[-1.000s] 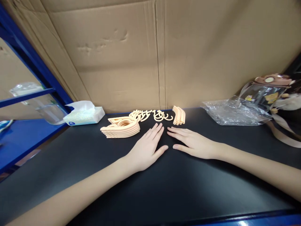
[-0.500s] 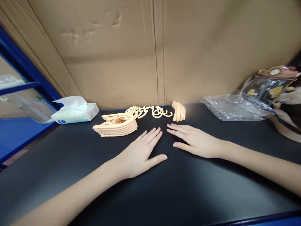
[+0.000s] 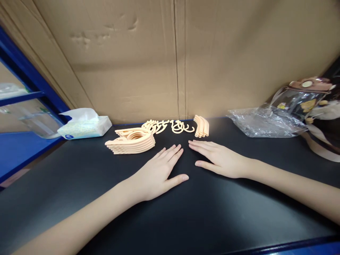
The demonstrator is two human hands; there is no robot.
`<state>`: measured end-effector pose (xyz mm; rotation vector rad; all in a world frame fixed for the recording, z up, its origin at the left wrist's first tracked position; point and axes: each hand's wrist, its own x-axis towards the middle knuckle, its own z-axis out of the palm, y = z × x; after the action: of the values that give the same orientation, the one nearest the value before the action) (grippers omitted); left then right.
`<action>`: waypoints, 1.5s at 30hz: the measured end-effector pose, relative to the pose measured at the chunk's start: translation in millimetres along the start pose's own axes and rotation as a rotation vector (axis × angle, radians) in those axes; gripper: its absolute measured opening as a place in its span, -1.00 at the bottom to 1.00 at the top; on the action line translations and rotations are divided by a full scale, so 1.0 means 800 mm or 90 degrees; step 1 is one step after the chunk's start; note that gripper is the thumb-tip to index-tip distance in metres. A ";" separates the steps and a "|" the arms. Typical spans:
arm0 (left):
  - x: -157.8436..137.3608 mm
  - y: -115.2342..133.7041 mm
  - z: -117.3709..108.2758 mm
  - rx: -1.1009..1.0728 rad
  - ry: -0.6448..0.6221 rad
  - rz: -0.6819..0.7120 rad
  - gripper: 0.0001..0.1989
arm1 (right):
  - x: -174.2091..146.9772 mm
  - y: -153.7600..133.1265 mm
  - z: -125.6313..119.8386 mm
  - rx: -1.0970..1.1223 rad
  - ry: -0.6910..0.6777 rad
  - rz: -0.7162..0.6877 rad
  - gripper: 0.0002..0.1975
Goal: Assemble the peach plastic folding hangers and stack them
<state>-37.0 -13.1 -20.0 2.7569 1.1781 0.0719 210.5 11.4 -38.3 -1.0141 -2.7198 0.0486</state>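
My left hand [image 3: 156, 173] lies flat on the black tabletop [image 3: 202, 219], fingers stretched out and thumb spread, holding nothing. Opposite it, my right hand [image 3: 220, 157] also rests flat and open, its fingertips a short way from the left ones. Beyond my left hand is a neat stack of peach plastic hanger pieces [image 3: 132, 143]. Several loose peach hooks [image 3: 177, 126] lie in a row behind the fingertips. A bundle of short, bent peach tubes [image 3: 202, 125] sits just past my right fingers. Neither hand touches any of these pieces.
A tissue pack [image 3: 85, 125] stands at the back left beside a blue frame [image 3: 50, 102]. Crumpled clear plastic wrap [image 3: 265, 122] lies at the back right, with a clear bottle [image 3: 297, 99] and its strap behind it. A cardboard wall [image 3: 127, 71] closes off the back.
Both hands stay in place, still flat on the table. The view has shifted very slightly; no piece has been moved.
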 end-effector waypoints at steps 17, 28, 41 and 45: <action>-0.002 0.001 -0.001 -0.007 -0.001 -0.008 -0.24 | 0.076 0.091 -0.063 -0.006 0.128 0.498 -0.55; -0.003 0.000 0.001 -0.013 0.008 -0.002 -0.24 | 0.100 0.106 -0.039 -0.025 0.060 0.513 -0.55; -0.004 -0.001 -0.001 -0.018 0.014 -0.001 -0.26 | 0.091 0.122 -0.037 -0.022 0.102 0.541 -0.72; -0.004 0.000 -0.001 -0.015 0.020 0.004 -0.27 | 0.086 0.124 -0.034 -0.017 0.099 0.537 -0.73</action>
<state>-39.2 -14.9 -19.4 2.7491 1.1695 0.1282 229.9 129.6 -8.4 -1.9887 -1.9784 0.0718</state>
